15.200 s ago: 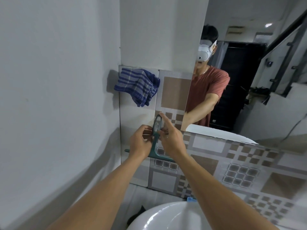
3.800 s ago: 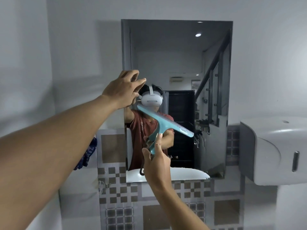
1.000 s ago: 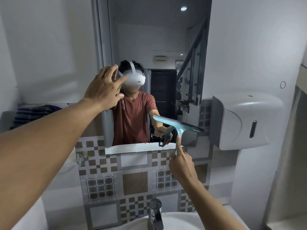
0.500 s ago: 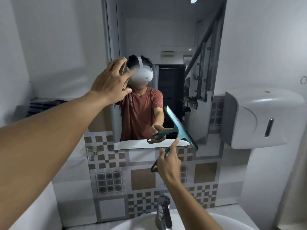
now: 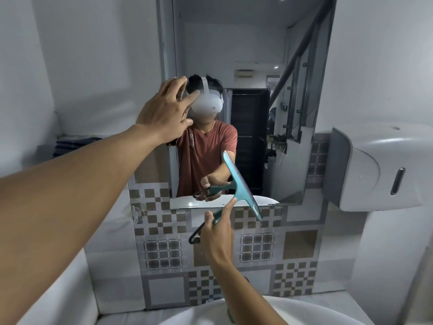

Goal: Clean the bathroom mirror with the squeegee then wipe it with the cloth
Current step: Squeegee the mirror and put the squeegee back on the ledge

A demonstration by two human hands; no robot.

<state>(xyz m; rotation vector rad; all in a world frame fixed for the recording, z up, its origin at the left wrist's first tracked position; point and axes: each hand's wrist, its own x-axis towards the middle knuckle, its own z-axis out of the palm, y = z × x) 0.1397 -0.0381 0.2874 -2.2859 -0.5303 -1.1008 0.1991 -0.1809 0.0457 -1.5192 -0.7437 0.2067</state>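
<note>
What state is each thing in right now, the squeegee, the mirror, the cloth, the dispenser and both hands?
squeegee: held by its handle, blade tilted steeply, at the mirror's bottom edge.
mirror: on the wall; streaks too faint to judge.
cloth: lying on the ledge at left, unused.
dispenser: closed, on the wall.
left hand: open, fingers spread at the mirror's left edge.
right hand: shut on the squeegee handle.

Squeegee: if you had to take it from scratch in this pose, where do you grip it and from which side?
Grip the squeegee by its slim handle, where the right hand holds it now, coming from below and left. The handle juts down-left from the middle of the wide blade, which stands steeply tilted against the mirror. The blade is probably too broad and thin to hold steadily.
</note>
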